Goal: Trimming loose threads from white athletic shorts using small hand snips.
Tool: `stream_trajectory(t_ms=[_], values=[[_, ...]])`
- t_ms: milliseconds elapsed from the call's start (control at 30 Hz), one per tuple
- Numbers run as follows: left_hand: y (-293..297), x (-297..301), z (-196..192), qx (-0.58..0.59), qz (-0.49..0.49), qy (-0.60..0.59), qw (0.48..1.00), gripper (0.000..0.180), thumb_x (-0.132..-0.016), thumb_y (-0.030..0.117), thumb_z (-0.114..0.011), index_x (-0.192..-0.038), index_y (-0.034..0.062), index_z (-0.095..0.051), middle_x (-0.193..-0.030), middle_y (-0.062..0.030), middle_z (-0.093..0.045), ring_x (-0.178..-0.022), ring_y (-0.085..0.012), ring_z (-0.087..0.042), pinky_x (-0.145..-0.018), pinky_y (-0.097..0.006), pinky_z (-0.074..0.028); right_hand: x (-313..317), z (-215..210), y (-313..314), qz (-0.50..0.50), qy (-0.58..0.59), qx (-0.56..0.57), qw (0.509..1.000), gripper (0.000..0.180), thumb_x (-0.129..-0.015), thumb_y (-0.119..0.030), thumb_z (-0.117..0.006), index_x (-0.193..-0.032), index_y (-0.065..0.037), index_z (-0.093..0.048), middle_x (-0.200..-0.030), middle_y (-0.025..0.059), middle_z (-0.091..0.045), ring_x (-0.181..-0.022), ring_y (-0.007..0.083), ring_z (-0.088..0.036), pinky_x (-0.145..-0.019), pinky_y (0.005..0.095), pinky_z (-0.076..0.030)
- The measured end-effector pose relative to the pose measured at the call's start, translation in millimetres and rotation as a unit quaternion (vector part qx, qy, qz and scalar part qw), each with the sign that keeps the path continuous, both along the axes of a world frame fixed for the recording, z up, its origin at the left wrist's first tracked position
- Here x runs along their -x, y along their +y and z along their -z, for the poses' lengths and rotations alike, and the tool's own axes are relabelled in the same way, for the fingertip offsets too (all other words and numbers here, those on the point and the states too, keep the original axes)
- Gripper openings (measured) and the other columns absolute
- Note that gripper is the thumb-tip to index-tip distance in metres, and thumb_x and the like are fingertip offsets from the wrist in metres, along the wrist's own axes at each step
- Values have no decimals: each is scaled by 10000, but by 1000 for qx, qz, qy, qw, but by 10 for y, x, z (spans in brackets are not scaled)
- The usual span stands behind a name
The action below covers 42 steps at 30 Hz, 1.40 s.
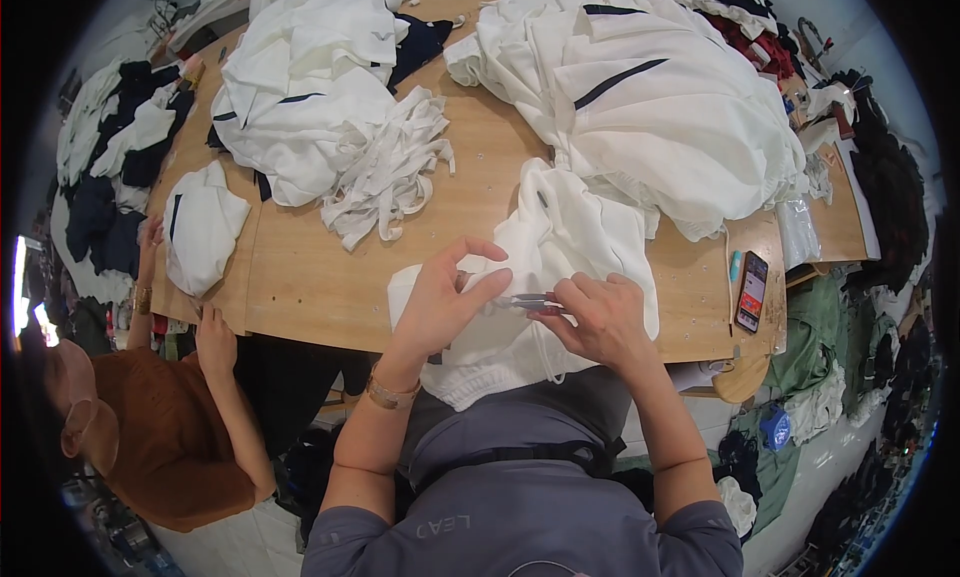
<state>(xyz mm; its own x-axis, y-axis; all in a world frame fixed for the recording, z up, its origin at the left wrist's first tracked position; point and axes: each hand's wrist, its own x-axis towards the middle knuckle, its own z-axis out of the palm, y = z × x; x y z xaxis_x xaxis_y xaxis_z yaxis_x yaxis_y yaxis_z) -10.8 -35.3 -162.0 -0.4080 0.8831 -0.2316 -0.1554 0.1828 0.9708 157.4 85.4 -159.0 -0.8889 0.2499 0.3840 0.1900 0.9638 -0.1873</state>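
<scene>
A white garment lies in front of me across the table's near edge, its gathered elastic waistband toward my body. A thin white cord hangs by that band. My right hand is closed around small thread snips, whose blades point left over the cloth. Close to the blade tips, the bent fingers and thumb of my left hand grip a bit of the garment. Exactly what lies between those fingertips is partly hidden. A bracelet circles my left wrist.
Large heaps of white garments with dark trim fill the far table. White strips lie tangled at centre left. A phone rests at right. To the left, a co-worker in brown handles a white piece.
</scene>
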Motion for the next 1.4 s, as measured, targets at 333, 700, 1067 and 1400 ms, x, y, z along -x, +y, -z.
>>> stream_trajectory(t_ms=[333, 700, 1067, 1400], values=[[-4, -8, -142, 24, 39, 14, 999, 239, -810, 167, -644, -990, 49, -539, -701, 52, -571, -513, 36, -392, -441, -134, -266, 2, 6, -7, -6, 3, 19, 1000, 301, -725, -393, -655, -716, -133, -504, -584, -20, -470, -460, 133, -508, -444, 276, -323], [31, 37, 10, 7, 3, -94, 996, 236, -806, 139, -625, -1006, 48, -538, -659, 21, -578, -523, 1, -483, -438, -145, -330, -28, 62, 47, 5, 7, 213, 977, 361, -757, -414, -631, -664, -98, -485, -562, 31, -525, -454, 236, -502, -426, 328, -351], [16, 26, -5, 5, 3, -39, 999, 242, -795, 162, -638, -989, 48, -549, -617, 43, -539, -490, 8, -422, -433, -149, -293, 18, -73, 16, -4, -9, 19, 1000, 331, -750, -417, -635, -692, -122, -497, -559, -7, -478, -431, 165, -475, -432, 286, -329], [22, -9, -161, 11, 24, -19, 999, 251, -801, 205, -653, -989, 64, -563, -609, 88, -507, -476, 28, -331, -421, -147, -214, 21, -73, 30, -22, -10, 26, 999, 313, -749, -402, -640, -697, -125, -504, -558, -15, -472, -432, 147, -488, -451, 284, -321]])
